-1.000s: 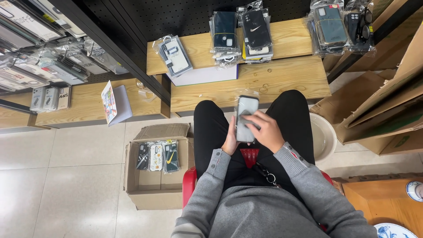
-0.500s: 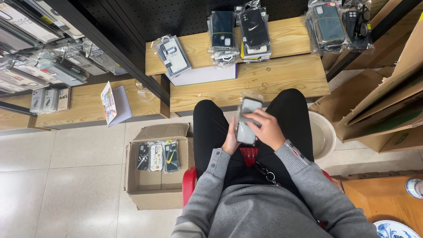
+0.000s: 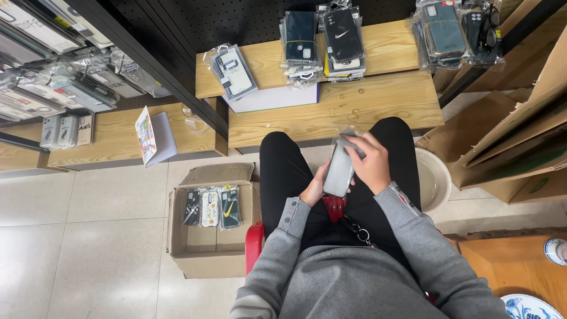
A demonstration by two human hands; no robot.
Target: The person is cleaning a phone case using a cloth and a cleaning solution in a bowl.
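Step in hand, by appearance: bagging. Left hand (image 3: 313, 190) gripping lower end of grey phone case (image 3: 339, 171) over lap; right hand (image 3: 369, 162) pinching clear sleeve (image 3: 344, 137) at its top. Next move likely requires steady support below. Cardboard box (image 3: 201, 251) on floor, left.

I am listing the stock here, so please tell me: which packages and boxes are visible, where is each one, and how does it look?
Grey phone case: held between left hand and right hand, over the lap, in a clear bag.
Bagged dark cases: stacked on the wooden shelf.
Cardboard box: open on the floor, three bagged cases inside.
Flat white box: on the shelf, under one bagged case.
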